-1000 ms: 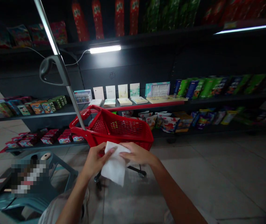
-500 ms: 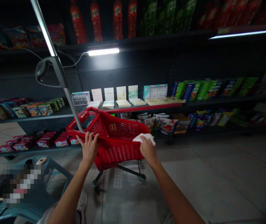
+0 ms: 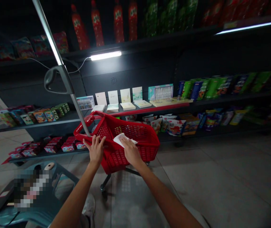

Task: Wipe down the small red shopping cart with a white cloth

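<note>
A red plastic trolley basket (image 3: 132,128) stands directly ahead of the person, just beyond both hands, with its long axis running across the view from the corner carrying the tall metal pole (image 3: 77,109) towards the far right end. The left hand (image 3: 96,150) is the nearer to that pole corner, its fingers spread over the near rim; they may be curled around the plastic, but the dim view leaves it uncertain whether they grip it. The right hand (image 3: 132,152) lies flat and open towards the basket's middle, pressing a white cloth (image 3: 120,139) against the rim and inner wall. Neither hand is near the far right end. Below the basket is its dark wheeled frame (image 3: 119,172), and behind it is a low shelf of red boxes (image 3: 59,147).
</note>
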The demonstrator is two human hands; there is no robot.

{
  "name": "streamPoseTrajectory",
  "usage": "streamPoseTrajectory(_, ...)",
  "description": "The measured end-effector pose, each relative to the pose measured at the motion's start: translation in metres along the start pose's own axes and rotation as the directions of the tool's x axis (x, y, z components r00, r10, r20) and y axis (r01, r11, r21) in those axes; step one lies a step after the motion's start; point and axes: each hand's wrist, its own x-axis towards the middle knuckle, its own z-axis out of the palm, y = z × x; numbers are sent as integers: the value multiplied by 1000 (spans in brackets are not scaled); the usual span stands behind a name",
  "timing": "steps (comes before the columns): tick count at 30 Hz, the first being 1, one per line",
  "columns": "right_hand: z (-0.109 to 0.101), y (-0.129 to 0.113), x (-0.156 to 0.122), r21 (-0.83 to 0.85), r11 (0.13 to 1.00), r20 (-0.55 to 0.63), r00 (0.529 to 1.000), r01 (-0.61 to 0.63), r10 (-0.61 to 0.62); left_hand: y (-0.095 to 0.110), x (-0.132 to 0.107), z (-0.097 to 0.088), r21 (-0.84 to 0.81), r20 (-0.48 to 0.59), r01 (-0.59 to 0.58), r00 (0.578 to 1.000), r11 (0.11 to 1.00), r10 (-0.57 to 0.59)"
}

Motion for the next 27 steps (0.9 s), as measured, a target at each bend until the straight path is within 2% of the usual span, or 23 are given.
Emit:
streamPoseTrajectory(3, -24, 43, -20, -81, 993, -16, 996, -88, 87, 2, 0, 3, -9, -3, 1, 1000, 1000, -1)
streamPoseTrajectory(6, -44, 95, -45, -121, 975, -109, 979, -186, 173, 4, -1, 6, -15, -11, 11, 1000, 1000, -11)
streamPoseTrajectory(8, -50, 123, -57, -83, 967, -199, 954, -243, 222, 7, -1, 8, -14, -7, 10, 1000, 1000, -10)
streamPoseTrajectory(10, -49, 140, -63, -15, 952, -306, 908, -306, 287, 10, 0, 8, -10, 1, 10, 1000, 1000, -10)
streamPoseTrajectory(13, -42, 142, -61, 17, 928, -397, 849, -373, 349, 16, 2, 6, 5, 8, 20, 1000, 1000, -20)
streamPoseTrajectory(18, -37, 128, -56, -63, 911, -373, 856, -408, 358, 23, 3, 4, 34, 27, 27, 999, 999, -28)
streamPoseTrajectory(21, -41, 129, -57, -18, 888, -359, 832, -459, 423, 22, 2, 4, 20, 27, 37, 999, 999, -37)
streamPoseTrajectory(23, -45, 133, -57, 69, 848, -343, 785, -526, 515, 21, 1, 4, -6, 30, 43, 999, 999, -43)
streamPoseTrajectory(27, -48, 144, -54, 239, 682, -300, 615, -691, 729, 18, 0, 7, -30, 33, 43, 999, 999, -42)
